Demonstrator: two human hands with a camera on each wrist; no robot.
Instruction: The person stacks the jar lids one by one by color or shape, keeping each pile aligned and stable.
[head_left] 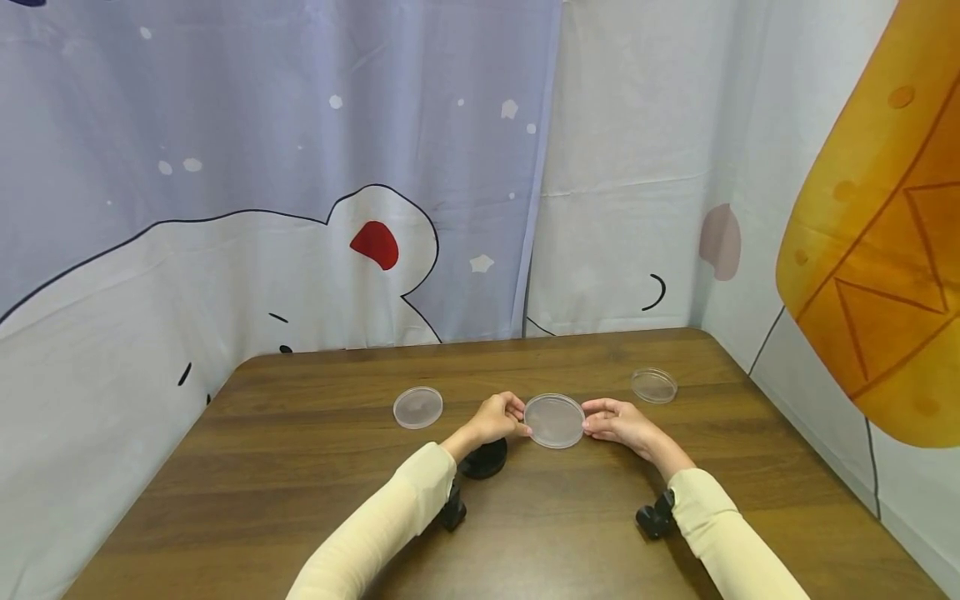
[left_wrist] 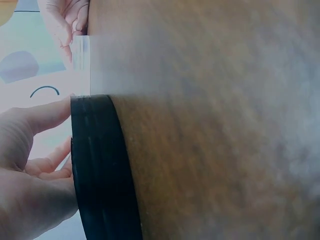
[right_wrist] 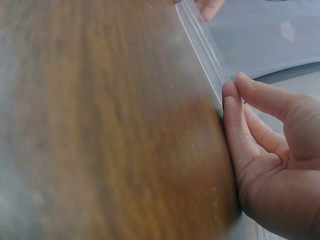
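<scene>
A clear round petri dish [head_left: 554, 421] lies flat between my two hands near the middle of the table. My left hand [head_left: 498, 418] holds its left rim with thumb and fingers. At the opposite rim, my right hand [head_left: 621, 425] pinches the edge. The right wrist view shows the thumb and fingertips [right_wrist: 233, 90] meeting at the dish's side wall [right_wrist: 202, 47]. A black round disc [head_left: 483, 459] sits below my left wrist; it hides part of the left fingers' contact in the left wrist view.
A second clear dish [head_left: 417, 407] lies on the wooden table [head_left: 300, 483] to the left. Another clear dish [head_left: 654, 386] rests farther back on the right. Printed curtains [head_left: 450, 125] hang behind the table's far edge. Black wrist mounts [head_left: 656, 515] hang beneath the sleeves.
</scene>
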